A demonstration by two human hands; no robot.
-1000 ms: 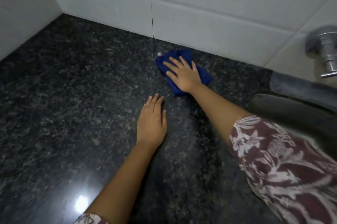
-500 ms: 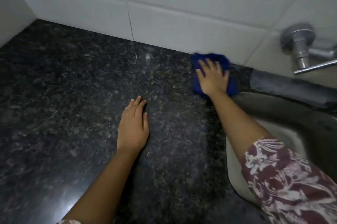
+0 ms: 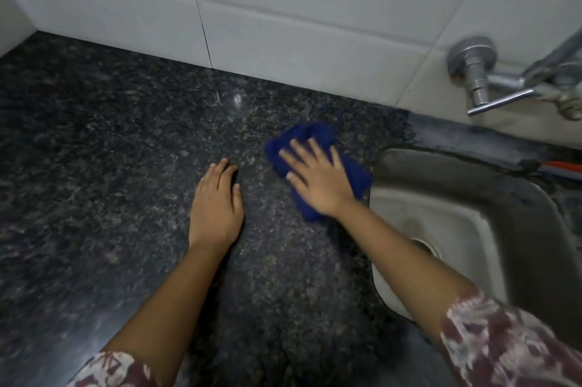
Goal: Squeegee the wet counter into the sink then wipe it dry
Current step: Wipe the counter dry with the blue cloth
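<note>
- Your right hand (image 3: pixel 318 180) presses flat, fingers spread, on the blue cloth (image 3: pixel 315 147), just beside the sink (image 3: pixel 441 216).
- Your left hand (image 3: pixel 215 205) rests flat on the granite counter (image 3: pixel 94 166), holding nothing.

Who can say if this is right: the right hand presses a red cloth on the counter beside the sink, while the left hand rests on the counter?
The cloth is blue, not red, as the head view shows. The right hand does press it on the counter beside the sink, and the left hand rests on the counter.
</note>
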